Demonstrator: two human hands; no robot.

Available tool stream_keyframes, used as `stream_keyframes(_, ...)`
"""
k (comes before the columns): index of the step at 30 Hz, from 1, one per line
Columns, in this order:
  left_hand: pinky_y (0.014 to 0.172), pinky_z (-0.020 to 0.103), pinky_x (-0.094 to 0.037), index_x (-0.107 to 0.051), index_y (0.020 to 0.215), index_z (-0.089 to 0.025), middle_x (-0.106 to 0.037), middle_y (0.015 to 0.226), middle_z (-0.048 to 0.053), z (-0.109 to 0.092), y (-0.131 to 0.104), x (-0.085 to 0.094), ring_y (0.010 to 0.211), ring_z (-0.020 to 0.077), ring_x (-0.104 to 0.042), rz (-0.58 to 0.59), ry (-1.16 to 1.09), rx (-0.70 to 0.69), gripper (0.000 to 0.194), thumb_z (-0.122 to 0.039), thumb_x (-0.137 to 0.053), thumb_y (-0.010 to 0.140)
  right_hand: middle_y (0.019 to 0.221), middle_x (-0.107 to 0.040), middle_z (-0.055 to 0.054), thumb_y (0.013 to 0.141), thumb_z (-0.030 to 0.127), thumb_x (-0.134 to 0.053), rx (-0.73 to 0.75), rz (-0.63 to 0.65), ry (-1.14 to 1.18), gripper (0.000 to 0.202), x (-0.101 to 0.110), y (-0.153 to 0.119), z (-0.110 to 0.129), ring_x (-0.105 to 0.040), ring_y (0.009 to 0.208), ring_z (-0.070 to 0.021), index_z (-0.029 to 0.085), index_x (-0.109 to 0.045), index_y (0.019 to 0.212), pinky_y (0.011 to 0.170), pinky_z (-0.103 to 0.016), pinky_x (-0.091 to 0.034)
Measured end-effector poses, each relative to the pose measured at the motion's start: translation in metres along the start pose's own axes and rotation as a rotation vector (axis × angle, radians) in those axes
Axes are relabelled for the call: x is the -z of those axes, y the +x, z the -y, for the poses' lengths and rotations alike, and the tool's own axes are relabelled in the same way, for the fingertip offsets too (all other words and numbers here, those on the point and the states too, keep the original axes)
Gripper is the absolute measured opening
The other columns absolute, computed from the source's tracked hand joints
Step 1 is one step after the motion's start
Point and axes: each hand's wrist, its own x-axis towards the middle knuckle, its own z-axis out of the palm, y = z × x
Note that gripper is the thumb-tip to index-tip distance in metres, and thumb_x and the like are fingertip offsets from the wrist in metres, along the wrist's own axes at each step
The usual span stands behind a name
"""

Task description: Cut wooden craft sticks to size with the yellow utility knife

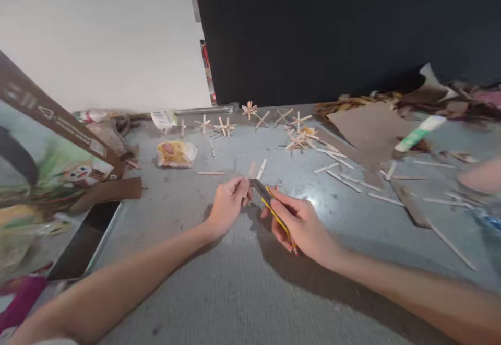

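My right hand (299, 223) is wrapped round a yellow and black utility knife (277, 213), whose dark front end points up and left. Its tip meets the fingertips of my left hand (230, 203). Those fingers pinch a short pale wooden stick (252, 169) that pokes up beyond them. Close behind, another short stick (261, 169) slants up to the right. The knife's cutting edge is too small to make out.
Star-shaped stick pieces (224, 127) line the back, near a stick pile (301, 139). A yellow packet (177, 154) and phone (86, 240) lie left. Loose sticks, cardboard (368, 131) and a green-white tube (420, 133) are right. Another person's hand (483, 177) shows at the right edge.
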Motion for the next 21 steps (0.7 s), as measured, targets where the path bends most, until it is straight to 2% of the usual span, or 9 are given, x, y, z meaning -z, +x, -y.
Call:
stream_keyframes(5,0.053,0.023,-0.038,-0.059,0.07,-0.019,-0.056,0.058,-0.001,-0.001,0.003,-0.005,0.05,0.0106,-0.046,-0.023,-0.043,-0.006,0.051,-0.059,-0.052,0.101,0.055,-0.059,0.006,0.092,0.063,-0.065,-0.034,0.03,0.074,0.049,0.002,0.003,-0.001,-0.041,0.028,-0.0083,0.019,-0.068,0.113,0.024,-0.02,-0.028)
stream_keyframes(8,0.051,0.023,-0.036,-0.059,0.069,-0.019,-0.055,0.057,-0.002,0.0,0.004,-0.005,0.049,0.0102,-0.044,-0.026,-0.054,-0.001,0.052,-0.06,-0.052,0.1,0.061,-0.062,0.004,0.092,0.058,-0.068,-0.025,0.033,0.146,0.039,0.002,0.005,-0.002,-0.041,0.029,-0.007,0.02,-0.07,0.102,0.024,-0.021,-0.028)
stream_keyframes(12,0.051,0.023,-0.034,-0.059,0.068,-0.019,-0.049,0.052,-0.003,-0.001,0.003,-0.005,0.048,0.0102,-0.042,-0.025,-0.043,-0.003,0.053,-0.06,-0.051,0.101,0.08,-0.071,-0.001,0.086,0.049,-0.077,-0.033,0.004,0.286,0.03,0.002,0.008,-0.003,-0.042,0.034,-0.0044,0.02,-0.07,0.087,0.026,-0.02,-0.028)
stream_keyframes(21,0.053,0.024,-0.037,-0.06,0.07,-0.019,-0.053,0.054,-0.002,0.0,0.004,-0.005,0.049,0.0103,-0.044,-0.049,-0.069,-0.013,0.05,-0.058,-0.052,0.101,0.078,-0.069,-0.002,0.083,0.034,-0.078,-0.12,0.077,0.505,0.018,0.008,0.017,0.0,-0.033,0.04,-0.0032,0.019,-0.071,0.088,0.028,-0.017,-0.02)
